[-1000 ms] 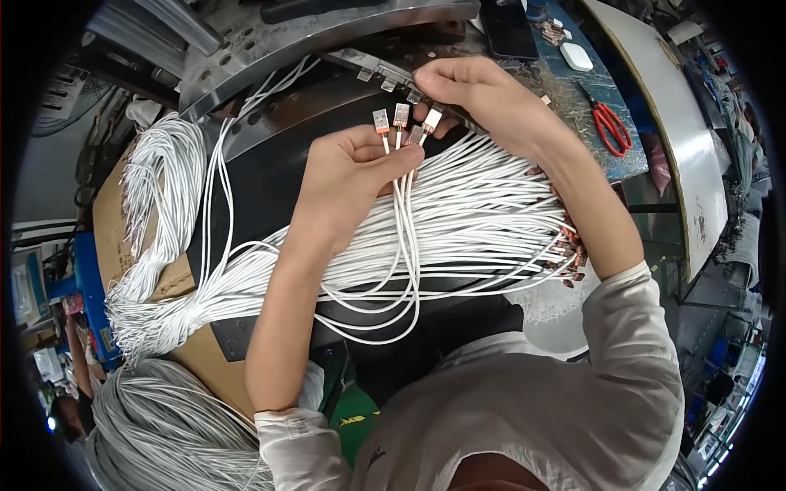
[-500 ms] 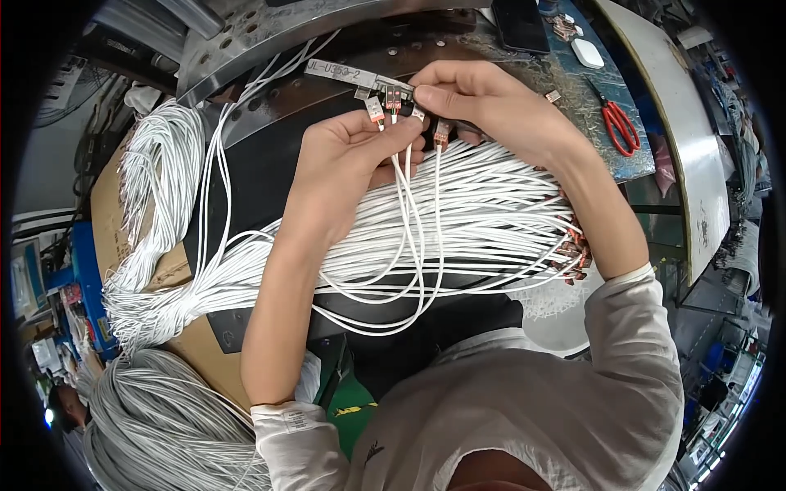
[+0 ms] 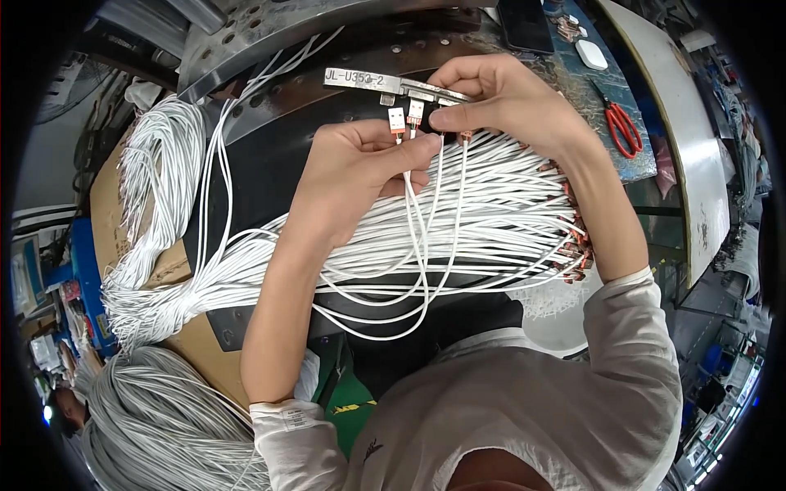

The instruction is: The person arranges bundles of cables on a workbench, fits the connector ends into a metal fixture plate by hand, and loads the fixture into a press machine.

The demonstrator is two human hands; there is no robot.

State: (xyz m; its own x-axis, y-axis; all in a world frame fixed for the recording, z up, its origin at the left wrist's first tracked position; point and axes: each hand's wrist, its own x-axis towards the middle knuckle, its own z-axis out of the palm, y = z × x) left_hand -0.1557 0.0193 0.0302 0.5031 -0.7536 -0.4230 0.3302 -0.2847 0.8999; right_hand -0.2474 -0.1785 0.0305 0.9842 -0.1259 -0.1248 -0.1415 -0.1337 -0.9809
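Note:
Pinched between the thumb and fingers of my left hand [image 3: 352, 172] are white cables tipped with USB plugs. One USB plug [image 3: 397, 119] stands upright above the fingertips, and a second plug [image 3: 416, 110] is beside it, close under a metal bar. My right hand [image 3: 508, 102] grips this narrow metal bar [image 3: 360, 79], which has a slotted part and printed marking. Below my right fingers hangs another cable, its orange-based plug [image 3: 467, 136] partly hidden. Under both hands lies a thick bundle of white cables [image 3: 475, 213], with orange and metal ends [image 3: 577, 250] at its right.
Red-handled scissors [image 3: 624, 131], a white case [image 3: 590, 54] and a dark phone [image 3: 524, 24] lie at the back right. A coil of white cable [image 3: 164, 172] sits left, with a grey cable coil [image 3: 164, 417] nearer me. A perforated metal frame [image 3: 237, 49] rises behind.
Both hands have shifted slightly right, with the metal bar and the cables. The plugs at my left hand now show their pale metal faces, and the bar lies more level.

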